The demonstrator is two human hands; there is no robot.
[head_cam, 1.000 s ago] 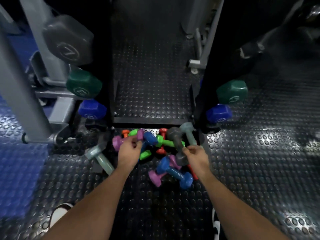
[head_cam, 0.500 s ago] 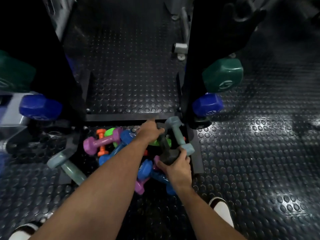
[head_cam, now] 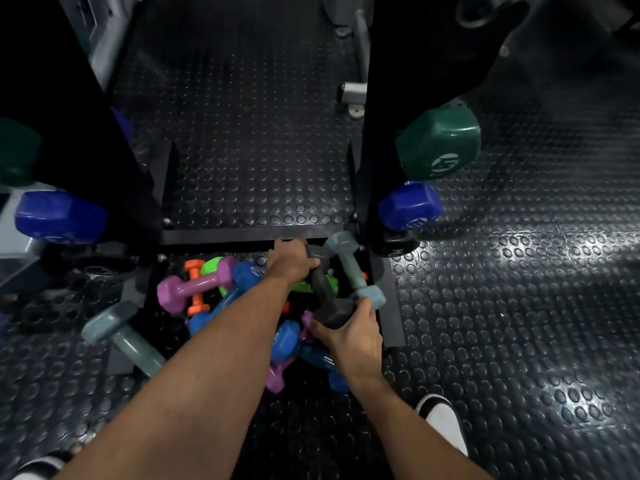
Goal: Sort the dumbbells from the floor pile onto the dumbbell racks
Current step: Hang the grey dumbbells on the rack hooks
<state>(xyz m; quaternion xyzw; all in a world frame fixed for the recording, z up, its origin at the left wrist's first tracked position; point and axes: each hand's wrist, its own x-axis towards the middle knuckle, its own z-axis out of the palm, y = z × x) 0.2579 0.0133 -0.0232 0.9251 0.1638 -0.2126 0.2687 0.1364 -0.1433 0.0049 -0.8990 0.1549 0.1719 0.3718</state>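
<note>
A pile of small coloured dumbbells lies on the floor between two black racks. My left hand grips the far end of a dark grey dumbbell. My right hand holds that dumbbell's near head. Beside it lies a pale grey-blue dumbbell. To the left lie a purple dumbbell, an orange dumbbell, a green dumbbell and blue dumbbells, partly hidden under my left forearm. The right rack carries a large green dumbbell and a blue dumbbell.
A larger grey-blue dumbbell lies on the floor at the left. The left rack holds a blue dumbbell. My white shoe stands at the right of the pile. Studded black rubber flooring spreads all round.
My left hand let go of the purple dumbbell and moved right onto the dark grey dumbbell's far end. My right hand took its near head. The view has moved closer.
</note>
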